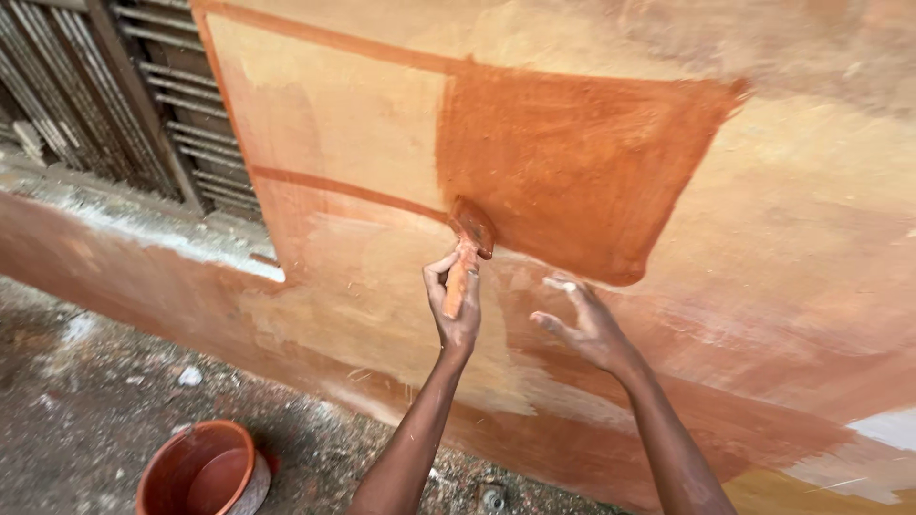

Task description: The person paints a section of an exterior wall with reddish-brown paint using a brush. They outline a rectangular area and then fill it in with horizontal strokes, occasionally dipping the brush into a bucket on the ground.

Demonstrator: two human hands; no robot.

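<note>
My left hand grips the handle of a paint brush whose bristles, loaded with orange-brown paint, press against the wall at the lower left corner of a wet orange-brown patch. My right hand lies just to the right, fingers spread, its palm resting flat on the wall below the patch. The surrounding wall is pale tan with thin orange-brown outline strokes.
An orange bucket with paint in it stands on the rough grey ground at the lower left. A barred window grille fills the upper left, above a whitish ledge. The wall's base is darker reddish brown.
</note>
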